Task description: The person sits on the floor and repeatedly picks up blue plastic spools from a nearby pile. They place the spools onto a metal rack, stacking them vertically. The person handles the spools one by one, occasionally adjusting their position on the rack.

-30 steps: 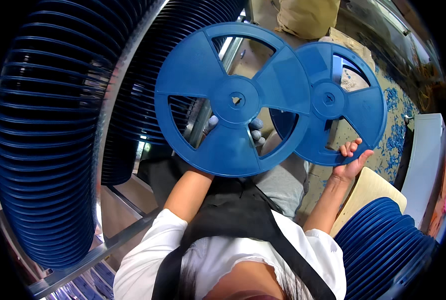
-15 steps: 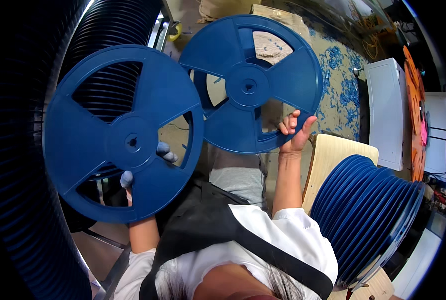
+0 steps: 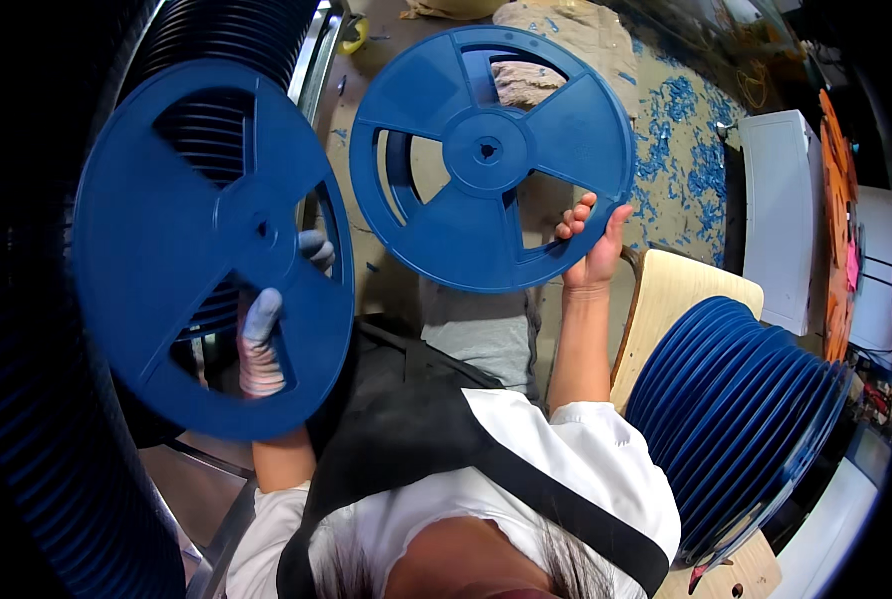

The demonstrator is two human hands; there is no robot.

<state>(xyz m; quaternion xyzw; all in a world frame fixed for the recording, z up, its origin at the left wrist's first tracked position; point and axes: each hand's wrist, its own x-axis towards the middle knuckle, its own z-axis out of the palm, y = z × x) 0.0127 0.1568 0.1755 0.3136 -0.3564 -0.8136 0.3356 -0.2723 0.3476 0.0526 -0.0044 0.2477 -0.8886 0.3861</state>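
Blue plastic handling, apparently at a two-piece holding step; next move likely to call for steady wrists and rims kept apart. Counted downward in size, around the central disc (image 3: 488, 178): two banks of racked discs, left bank (image 3: 31, 429) far left of it, upper bank (image 3: 236, 30) to its upper left, too shadowed to tally; one stack of discs (image 3: 726, 419) to its lower right, too packed to tally, by one pale wooden chair (image 3: 666, 295). Held: two, central disc and tilted left disc (image 3: 246, 205) just left of it. Two hands: left hand (image 3: 261, 351) to its lower left, grip pinching the left disc through its openings; right hand (image 3: 597, 255) at its lower-right rim, grip pinching that rim between thumb and curled fingers.
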